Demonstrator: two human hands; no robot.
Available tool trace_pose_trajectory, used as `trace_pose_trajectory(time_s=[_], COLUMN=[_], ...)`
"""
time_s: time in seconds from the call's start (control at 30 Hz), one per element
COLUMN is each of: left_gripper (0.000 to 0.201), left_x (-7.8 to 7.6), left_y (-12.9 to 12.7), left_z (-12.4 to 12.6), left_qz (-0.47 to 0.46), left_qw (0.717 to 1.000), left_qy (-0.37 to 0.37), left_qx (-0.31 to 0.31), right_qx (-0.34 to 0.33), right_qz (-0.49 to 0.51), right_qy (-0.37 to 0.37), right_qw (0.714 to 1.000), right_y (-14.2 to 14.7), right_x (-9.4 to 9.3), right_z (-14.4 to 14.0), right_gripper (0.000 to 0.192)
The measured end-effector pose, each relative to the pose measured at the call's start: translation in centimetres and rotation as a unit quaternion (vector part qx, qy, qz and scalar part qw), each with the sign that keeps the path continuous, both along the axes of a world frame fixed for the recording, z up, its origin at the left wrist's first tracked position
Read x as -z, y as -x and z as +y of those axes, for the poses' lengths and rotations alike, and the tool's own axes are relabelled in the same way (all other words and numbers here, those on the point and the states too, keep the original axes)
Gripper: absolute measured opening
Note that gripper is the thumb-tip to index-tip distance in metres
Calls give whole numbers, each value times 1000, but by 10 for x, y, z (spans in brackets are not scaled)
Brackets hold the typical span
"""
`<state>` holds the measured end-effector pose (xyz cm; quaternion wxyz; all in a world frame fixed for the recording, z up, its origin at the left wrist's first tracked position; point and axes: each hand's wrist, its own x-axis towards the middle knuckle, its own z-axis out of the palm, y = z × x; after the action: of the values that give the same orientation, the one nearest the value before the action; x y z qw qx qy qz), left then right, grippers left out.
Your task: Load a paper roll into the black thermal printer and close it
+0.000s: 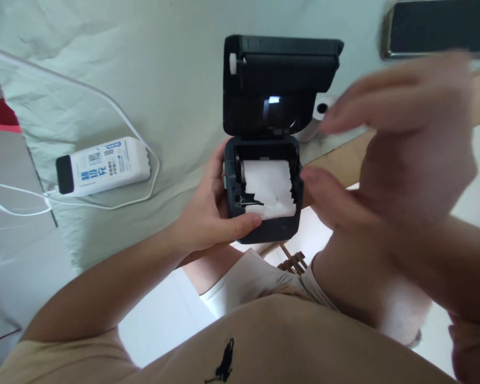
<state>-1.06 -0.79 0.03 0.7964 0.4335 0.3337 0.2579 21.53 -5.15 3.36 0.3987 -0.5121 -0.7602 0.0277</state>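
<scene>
A small dark label printer (234, 224) has its lid (284, 69) swung up. Inside it sits a white paper roll (266, 184) with a ragged, torn edge. My left hand (212, 213) grips the printer from the left, its thumb lying over the front rim by the paper's end. To the right, my right hand (404, 138) is smeared by motion; its thumb and forefinger are spread apart with nothing seen between them. The thumb tip comes close to the printer's right side, but whether they touch I cannot tell. Partly behind the lid and forefinger stands another white roll (322, 106) with a dark core.
On the pale green cloth (176, 64) at left lies a white power bank (104, 165) with blue print. A white cable (116, 106) loops around it. At the top right rests a dark phone-like slab (444, 26). The person's legs are below the table edge.
</scene>
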Motion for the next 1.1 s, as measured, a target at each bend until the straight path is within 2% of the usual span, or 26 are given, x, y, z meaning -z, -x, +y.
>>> trace_pose_trajectory(time_s=[0.07,0.13,0.2,0.3,0.4,0.5,0.57,0.63,0.7,0.8,0.9,1.0,1.1], left_gripper=[105,104,103,115,121,118,119,112,89,54,49,49,45], left_x=[0,2,4,4,0,-3,-3,-1,3,8,8,6,5], left_y=[1,2,3,3,3,3,3,4,3,1,-1,-3,-5], left_z=[0,0,-1,-1,0,0,0,-1,-2,-2,-1,0,1], left_qz=[3,-6,-15,-21,1,17,5,-16,-44,-83,-97,-99,-84], left_qw=[1000,999,999,999,1000,1000,1000,1000,998,995,993,992,993], left_qy=[-5,-29,-49,-21,2,-1,10,23,38,51,66,82,83], left_qx=[12,12,9,25,14,-5,-1,5,15,27,23,13,-3], right_qx=[38,39,19,-40,-91,-60,-34,-9,7,10,-8,-35,-12], right_qz=[-2,-5,9,19,14,84,159,202,208,182,142,122,126], right_qy=[-5,15,14,-36,-48,65,158,231,273,285,295,328,342], right_qw=[999,999,1000,998,995,992,974,952,939,941,945,936,931], right_y=[-5,-8,-9,-8,-5,0,4,6,6,3,-2,-4,-2], right_x=[0,1,3,3,2,2,3,4,7,11,16,19,21], right_z=[6,9,10,5,-5,-13,-16,-17,-14,-8,-2,1,3], right_gripper=[30,36,28,2,13,25,36,46,53,55,53,59,61])
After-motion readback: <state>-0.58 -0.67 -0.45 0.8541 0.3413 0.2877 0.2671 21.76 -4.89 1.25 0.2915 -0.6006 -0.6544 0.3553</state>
